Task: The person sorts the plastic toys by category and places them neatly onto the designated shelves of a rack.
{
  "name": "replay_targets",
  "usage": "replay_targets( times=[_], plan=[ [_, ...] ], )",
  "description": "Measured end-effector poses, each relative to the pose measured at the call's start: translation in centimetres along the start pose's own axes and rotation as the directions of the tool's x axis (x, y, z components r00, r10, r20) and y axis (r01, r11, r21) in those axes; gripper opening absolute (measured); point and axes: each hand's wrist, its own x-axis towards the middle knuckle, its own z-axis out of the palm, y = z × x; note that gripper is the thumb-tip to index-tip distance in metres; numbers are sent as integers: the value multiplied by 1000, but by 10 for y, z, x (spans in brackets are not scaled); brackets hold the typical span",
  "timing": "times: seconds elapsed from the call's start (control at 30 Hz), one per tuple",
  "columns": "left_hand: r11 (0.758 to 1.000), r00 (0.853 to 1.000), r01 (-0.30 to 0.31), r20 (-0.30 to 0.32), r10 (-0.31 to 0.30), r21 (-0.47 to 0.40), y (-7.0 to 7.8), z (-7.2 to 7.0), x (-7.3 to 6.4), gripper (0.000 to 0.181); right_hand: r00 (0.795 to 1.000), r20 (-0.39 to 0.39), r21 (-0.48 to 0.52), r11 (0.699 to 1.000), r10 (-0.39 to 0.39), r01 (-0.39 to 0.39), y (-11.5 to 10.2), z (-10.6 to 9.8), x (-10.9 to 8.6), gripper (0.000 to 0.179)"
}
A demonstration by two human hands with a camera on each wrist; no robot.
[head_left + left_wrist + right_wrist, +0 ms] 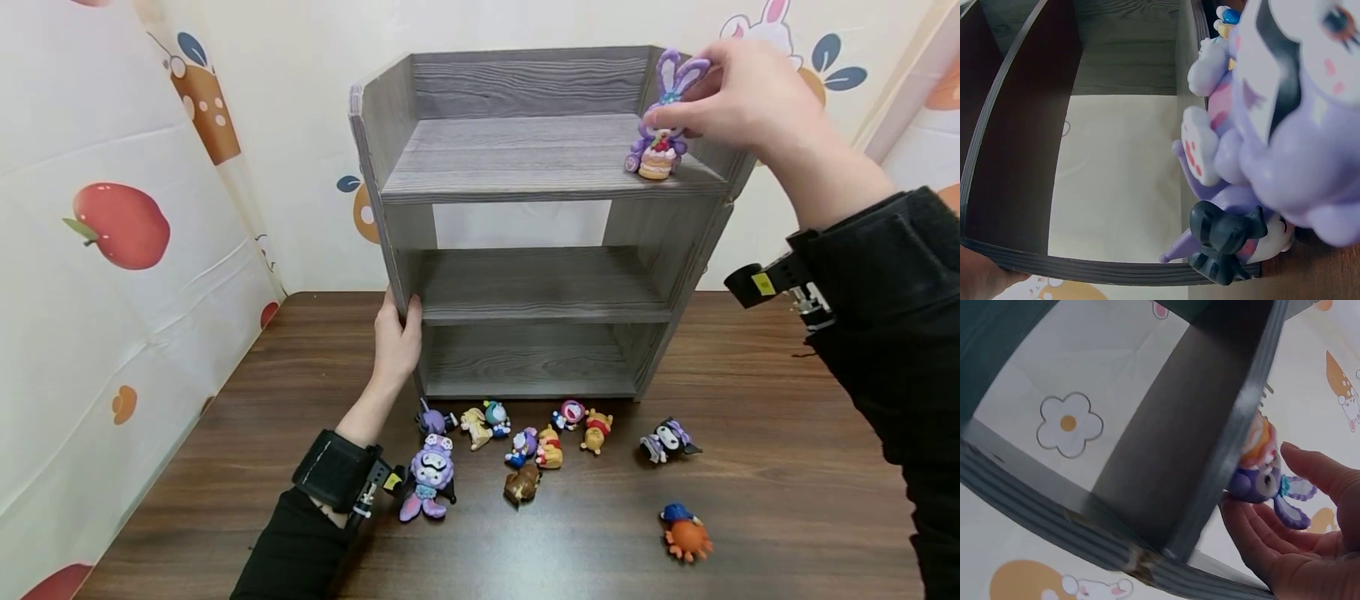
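A purple long-eared rabbit figurine [657,156] with a cake at its front is at the right end of the top board of a grey wooden shelf unit [525,158]. My right hand [761,104] pinches it between thumb and fingers, its base right at the board's front edge. In the right wrist view, the same rabbit figurine [1260,478] shows beside the shelf board, thumb and fingers on either side. Lower on the unit, my left hand [397,342] grips the left side panel, thumb around its front edge.
Several small figurines lie before the unit, among them a purple rabbit figurine [432,475] near my left wrist, a yellow bear [596,431] and a brown figurine [522,483]. Farther right are a black-and-purple figurine [667,440] and an orange crab-like one [687,535] on the wooden table [787,500].
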Motion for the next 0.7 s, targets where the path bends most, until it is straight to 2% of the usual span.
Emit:
replay_targets(
  times=[0.1,0.17,0.27,0.33,0.4,0.5,0.63,0.7],
  plan=[
    [1000,1000,-5,1,5,-7,12,0,-2,34,1000,-18,-23,1000,-22,22,9,-4,15,73],
    [1000,1000,-9,1,9,-8,16,0,-2,35,998,-42,-37,998,-43,41,19,-6,30,70],
    [1000,1000,-11,1,11,0,5,1,0,35,994,-63,-70,994,-93,88,33,-8,52,67],
    [1000,1000,-13,-4,13,4,-3,1,1,35,992,-45,-81,990,-118,114,35,-9,59,68],
    [1000,1000,-21,-8,21,7,-11,2,2,35,991,-18,-110,985,-134,131,33,-10,59,72],
    [1000,999,-30,-12,30,6,-14,4,2,36,986,38,-166,972,-162,166,21,-12,49,71],
    [1000,1000,-30,-4,30,-9,-11,4,1,35,971,95,-231,944,-220,237,4,-16,30,58],
    [1000,1000,-23,0,23,-11,-2,4,0,35,963,105,-242,933,-247,265,-2,-18,24,52]
  ],
)
